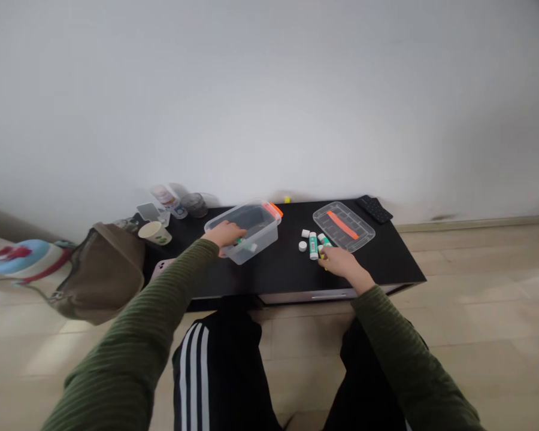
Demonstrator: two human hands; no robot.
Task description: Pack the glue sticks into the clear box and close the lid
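My left hand [227,233] reaches over the near left rim of a clear plastic box [261,242]. Its fingers are closed on a green-and-white glue stick [253,246], partly hidden by the hand and blurred by the box wall. On the black tabletop to the right, my right hand [339,261] has its fingers curled around a second glue stick [324,240], whose lower part they cover. A small yellow piece shows at those fingertips. Another glue stick [313,245] lies just left of this hand, beside two white caps [302,246].
The clear lid [344,226] with an orange handle lies behind my right hand, near a black keyboard-like object [374,209]. A paper cup [155,233], a spray bottle [169,202], a dark glass jar [194,205] and a pink phone [161,267] are at left, next to a brown bag [105,269].
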